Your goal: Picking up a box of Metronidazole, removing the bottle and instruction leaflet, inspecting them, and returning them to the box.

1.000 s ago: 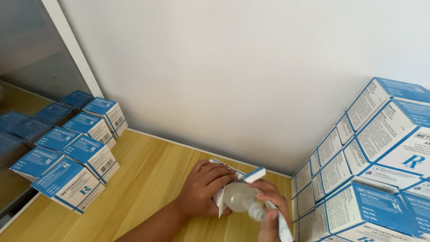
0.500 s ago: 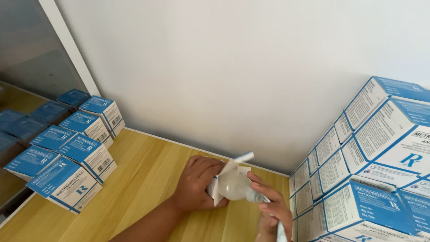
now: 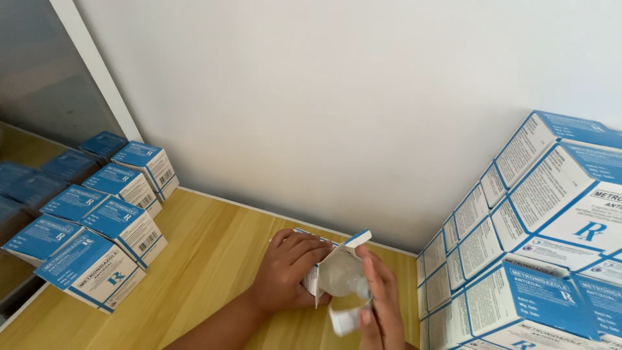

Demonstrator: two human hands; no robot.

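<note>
My left hand [image 3: 288, 269] grips a small blue-and-white carton [image 3: 317, 275] lying on its side on the wooden table, its end flaps open toward the right. A clear plastic bottle [image 3: 342, 275] sits mostly inside the carton's open end. My right hand [image 3: 378, 304] is at the bottle's outer end, fingers flat against it, with a folded white leaflet [image 3: 343, 319] held under the fingers. The bottle's cap is hidden behind my right hand.
Several matching blue-and-white cartons [image 3: 107, 227] stand in rows at the left, beside a mirror panel [image 3: 39, 84] that reflects them. A tall stack of the same cartons [image 3: 538, 246] rises at the right. A white wall [image 3: 324, 97] backs the wooden table [image 3: 207, 259].
The bottle has gone deeper into the carton, pushed by my right hand moving left. The carton's top flap has dropped lower. The leaflet now shows below the carton.
</note>
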